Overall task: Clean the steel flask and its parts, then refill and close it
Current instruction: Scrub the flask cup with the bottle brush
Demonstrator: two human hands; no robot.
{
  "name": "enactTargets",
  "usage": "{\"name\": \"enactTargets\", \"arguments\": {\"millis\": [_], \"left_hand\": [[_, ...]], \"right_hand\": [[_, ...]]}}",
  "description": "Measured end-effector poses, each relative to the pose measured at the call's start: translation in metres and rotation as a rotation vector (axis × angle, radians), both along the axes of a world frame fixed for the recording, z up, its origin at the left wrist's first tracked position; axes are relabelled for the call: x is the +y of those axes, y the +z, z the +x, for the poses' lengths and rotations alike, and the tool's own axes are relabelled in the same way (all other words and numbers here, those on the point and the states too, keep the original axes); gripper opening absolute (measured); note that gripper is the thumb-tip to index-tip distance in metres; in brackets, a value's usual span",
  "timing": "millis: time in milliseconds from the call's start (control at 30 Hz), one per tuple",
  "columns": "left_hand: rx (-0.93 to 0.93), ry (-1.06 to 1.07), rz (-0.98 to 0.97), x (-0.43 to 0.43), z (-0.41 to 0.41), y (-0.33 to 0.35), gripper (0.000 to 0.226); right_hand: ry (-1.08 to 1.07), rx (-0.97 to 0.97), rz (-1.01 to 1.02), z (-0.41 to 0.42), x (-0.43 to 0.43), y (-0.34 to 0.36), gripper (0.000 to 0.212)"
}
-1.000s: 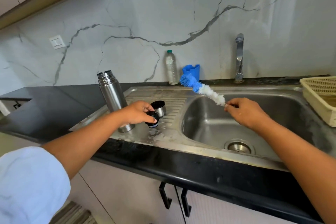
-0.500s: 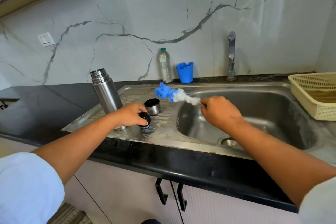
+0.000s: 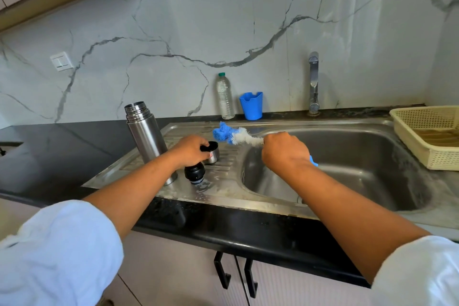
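Head view, the only one: wide-angle, worn on the person's head, facing forward and down across the table (image 3: 49, 151) edge to the sink (image 3: 360, 169) and wall (image 3: 248, 20). Near range: left hand (image 3: 190, 151) and right hand (image 3: 285, 154) mid-frame.

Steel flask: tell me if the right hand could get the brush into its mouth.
Probably yes: the flask stands upright, mouth uncovered; the right hand's brush points toward it, the left hand sits lower.
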State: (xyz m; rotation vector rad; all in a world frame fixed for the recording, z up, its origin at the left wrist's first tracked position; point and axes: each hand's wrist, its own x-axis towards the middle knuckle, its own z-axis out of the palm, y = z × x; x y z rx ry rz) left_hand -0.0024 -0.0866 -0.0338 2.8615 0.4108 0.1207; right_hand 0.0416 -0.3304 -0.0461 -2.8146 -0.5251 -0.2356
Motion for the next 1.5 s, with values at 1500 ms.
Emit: {"name": "enactTargets", "arguments": {"millis": [1500], "left_hand": [[-0.424, 0.302, -1.997, -0.158, 0.145, -0.051, 0.034]], "right_hand": [[-0.244, 0.402, 0.693, 0.090, -0.127, -0.020, 0.020]]}}
